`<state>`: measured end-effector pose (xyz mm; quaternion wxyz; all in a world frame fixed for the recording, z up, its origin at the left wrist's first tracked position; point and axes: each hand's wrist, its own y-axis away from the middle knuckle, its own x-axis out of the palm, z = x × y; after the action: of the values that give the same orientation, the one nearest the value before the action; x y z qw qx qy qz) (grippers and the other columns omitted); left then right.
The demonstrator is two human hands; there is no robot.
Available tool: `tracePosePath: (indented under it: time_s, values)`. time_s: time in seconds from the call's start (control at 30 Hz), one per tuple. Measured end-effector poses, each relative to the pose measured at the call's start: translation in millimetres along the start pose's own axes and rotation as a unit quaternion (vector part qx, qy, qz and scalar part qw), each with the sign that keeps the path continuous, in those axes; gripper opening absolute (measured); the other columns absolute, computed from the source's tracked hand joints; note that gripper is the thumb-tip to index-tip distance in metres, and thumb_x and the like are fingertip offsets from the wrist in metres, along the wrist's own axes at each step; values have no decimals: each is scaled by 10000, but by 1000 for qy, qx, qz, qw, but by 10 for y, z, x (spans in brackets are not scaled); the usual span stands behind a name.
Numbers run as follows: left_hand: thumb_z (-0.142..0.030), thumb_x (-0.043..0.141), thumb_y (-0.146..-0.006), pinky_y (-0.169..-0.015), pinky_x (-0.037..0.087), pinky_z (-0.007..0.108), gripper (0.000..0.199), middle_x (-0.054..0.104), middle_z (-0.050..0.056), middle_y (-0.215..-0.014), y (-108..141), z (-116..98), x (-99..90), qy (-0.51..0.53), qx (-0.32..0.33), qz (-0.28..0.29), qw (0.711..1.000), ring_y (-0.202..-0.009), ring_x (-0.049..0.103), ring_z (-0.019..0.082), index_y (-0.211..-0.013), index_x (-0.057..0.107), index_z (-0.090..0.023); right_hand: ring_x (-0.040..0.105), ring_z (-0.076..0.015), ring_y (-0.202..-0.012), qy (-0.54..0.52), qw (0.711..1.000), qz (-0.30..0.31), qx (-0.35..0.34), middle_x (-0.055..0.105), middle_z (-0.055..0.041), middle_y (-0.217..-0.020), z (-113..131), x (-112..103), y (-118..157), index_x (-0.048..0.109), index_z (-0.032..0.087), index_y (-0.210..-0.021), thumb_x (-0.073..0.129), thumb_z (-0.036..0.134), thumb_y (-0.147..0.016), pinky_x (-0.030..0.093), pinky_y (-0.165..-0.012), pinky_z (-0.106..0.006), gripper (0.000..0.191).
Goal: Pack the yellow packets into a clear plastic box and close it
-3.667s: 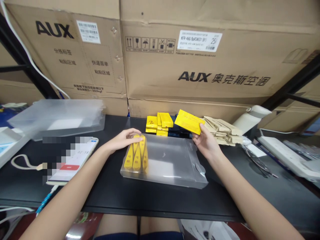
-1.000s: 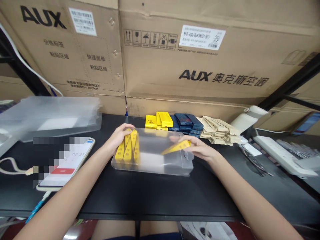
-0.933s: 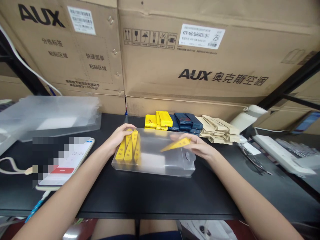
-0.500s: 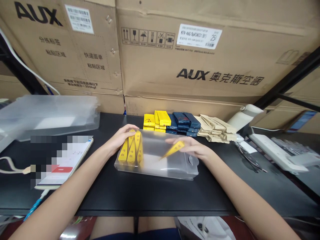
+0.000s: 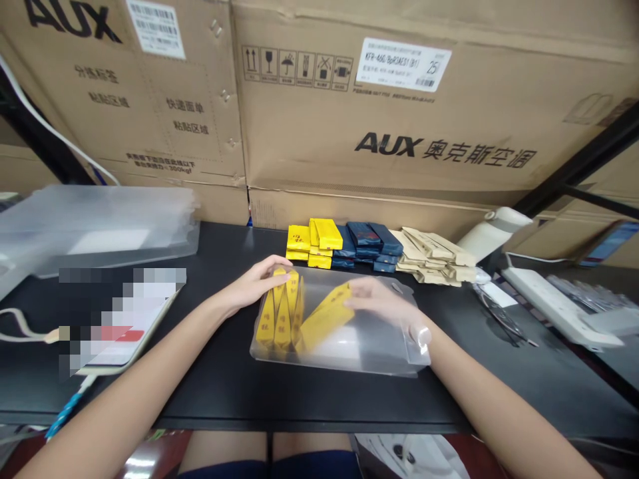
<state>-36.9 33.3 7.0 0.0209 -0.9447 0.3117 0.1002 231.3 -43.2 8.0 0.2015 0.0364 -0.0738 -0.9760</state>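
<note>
A clear plastic box (image 5: pixel 369 346) lies on the black table in front of me. Several yellow packets (image 5: pixel 282 322) stand side by side in its left end. My left hand (image 5: pixel 262 283) grips the box's far left corner, its fingers over the tops of those packets. Inside the box, my right hand (image 5: pixel 377 296) holds a loose yellow packet (image 5: pixel 327 316) by its upper right end; the packet is tilted and blurred by motion. The box's open flap is at the right, by my right wrist.
Behind the box are stacks of yellow packets (image 5: pixel 324 234), dark blue packets (image 5: pixel 367 243) and beige packets (image 5: pixel 432 253). Clear plastic sleeves (image 5: pixel 114 229) and a phone (image 5: pixel 144 332) lie left. A white bottle (image 5: pixel 494 233), cable (image 5: pixel 499 319) and power strip (image 5: pixel 554 306) are right.
The box and my left hand have shifted right and slightly nearer. The loose packet in my right hand has come closer to the standing packets and shows its broad side.
</note>
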Motion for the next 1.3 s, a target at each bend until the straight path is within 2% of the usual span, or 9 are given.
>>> tracePosePath:
  time_s: [0.23, 0.47, 0.7, 0.93, 1.17, 1.3]
  values:
    - [-430, 612, -762, -739, 443, 277, 344, 629, 20, -951, 13, -32, 27, 1, 8, -5, 1000, -854, 587, 186, -1041, 577, -232, 648, -151, -884, -30, 998, -17, -44, 679, -33, -966, 1, 122, -44, 625, 185, -965, 729, 229, -719, 484, -870, -333, 271]
    - [-405, 590, -781, -771, 417, 277, 309, 614, 23, -984, -17, -9, 32, -50, 35, -13, 998, -856, 559, 172, -1024, 578, -213, 615, -182, -1029, 7, 996, -50, -80, 654, -59, -1066, -28, 187, -39, 595, 192, -1034, 717, 242, -738, 452, -969, -381, 323]
    - [-385, 610, -763, -646, 391, 255, 264, 605, 6, -813, -20, -20, 60, -77, 32, -21, 996, -692, 525, 142, -942, 590, -193, 610, -216, -1068, 43, 991, -72, -101, 631, -76, -1165, -104, 209, -65, 557, 223, -1178, 724, 278, -733, 446, -999, -445, 478]
    - [-349, 604, -767, -628, 400, 254, 228, 603, 0, -784, -7, -39, 102, -85, 28, -35, 995, -664, 524, 132, -923, 578, -185, 566, -213, -1138, 49, 992, -36, -114, 589, -74, -1230, -45, 225, -50, 561, 222, -1163, 696, 282, -763, 411, -1043, -446, 427]
    - [-364, 607, -768, -621, 398, 257, 226, 579, -11, -748, 17, -70, 142, -69, 21, -43, 996, -658, 517, 137, -916, 582, -195, 589, -221, -1102, 94, 985, -77, -123, 606, -80, -1183, -46, 256, -44, 576, 213, -1137, 680, 254, -772, 446, -1007, -447, 382]
    - [-386, 586, -785, -632, 402, 269, 246, 570, -10, -751, 25, -64, 174, -81, 20, -53, 995, -670, 515, 146, -941, 579, -196, 583, -217, -1101, 146, 978, -71, -133, 573, -82, -1227, -24, 267, -13, 565, 217, -1155, 621, 261, -819, 485, -963, -419, 343]
